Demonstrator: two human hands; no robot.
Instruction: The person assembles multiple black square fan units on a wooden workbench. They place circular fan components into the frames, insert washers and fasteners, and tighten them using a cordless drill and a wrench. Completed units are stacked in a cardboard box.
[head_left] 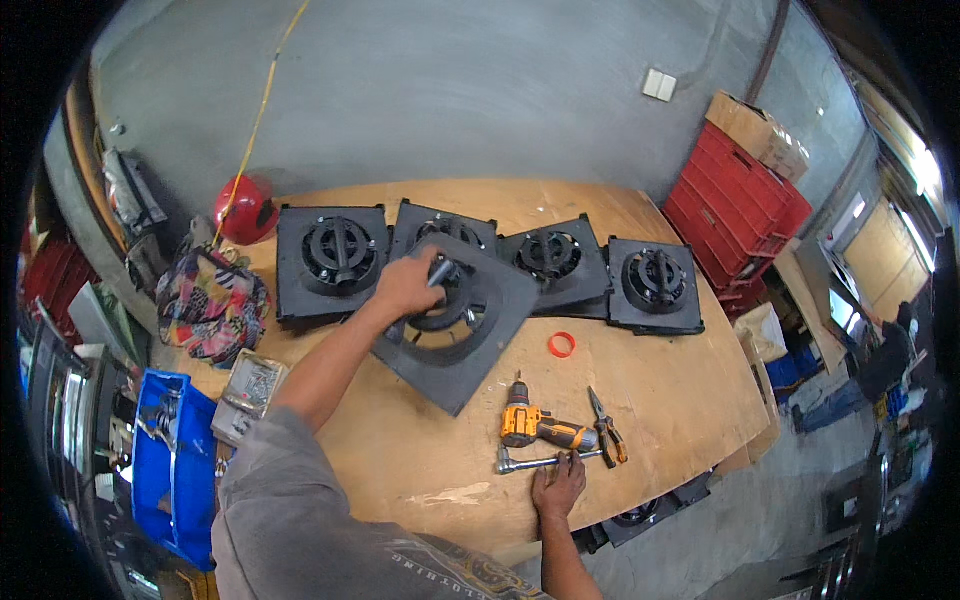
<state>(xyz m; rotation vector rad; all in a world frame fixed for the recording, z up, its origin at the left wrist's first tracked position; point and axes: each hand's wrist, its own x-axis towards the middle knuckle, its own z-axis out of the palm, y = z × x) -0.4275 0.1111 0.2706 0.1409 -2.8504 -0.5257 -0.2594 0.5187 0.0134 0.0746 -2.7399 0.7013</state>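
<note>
Outstretched, left hand (405, 285) gripping fan panel (455, 325)

My table (660, 385) is bare plywood, matt and scuffed. The fan panel (455, 335) looks like matt black plastic. The ratchet (535, 462) is shiny metal, the drill (540, 427) smooth orange plastic, the bag (210, 305) patterned cloth.

Person wore a faded grey short-sleeved T-shirt (290, 510), lower left of frame, pale printed graphic across the chest at bottom centre. Both forearms bare. No gloves, watch or rings seen.
</note>
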